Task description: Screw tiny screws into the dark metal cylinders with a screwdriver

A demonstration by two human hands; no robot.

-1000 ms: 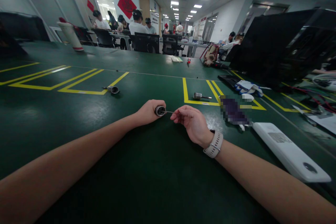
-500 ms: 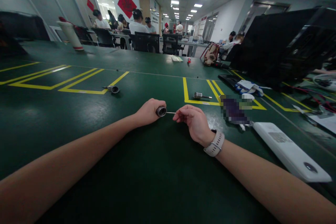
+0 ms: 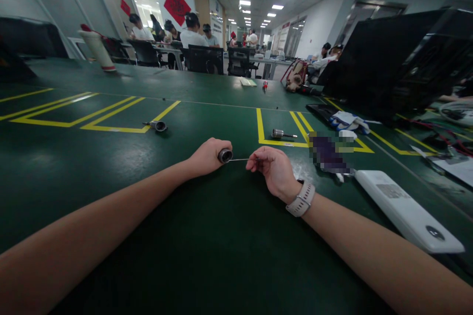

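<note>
My left hand [image 3: 207, 159] is closed around a dark metal socket [image 3: 225, 155], its round open end facing me. From my right hand [image 3: 271, 167], whose fingertips are pinched together, a thin metal rod [image 3: 239, 159] reaches across to the rim of that socket. Whether the rod's tip touches the socket or lies inside it, I cannot tell. Beyond my left hand a second socket with a shank [image 3: 159, 126] lies on the green table [image 3: 221, 236]. A third socket tool [image 3: 278, 134] rests inside a yellow taped outline beyond my right hand.
At the right lie a white oblong device [image 3: 408, 209], a blue and white glove [image 3: 349, 122] and a large black case [image 3: 388, 59]. A cup [image 3: 98, 49] stands at the far left. A small red object [image 3: 265, 85] lies farther back. Several people sit at tables beyond.
My right hand has shifted slightly right, away from my left hand, and more of the rod shows between them. The socket in my left hand has tilted a little.
</note>
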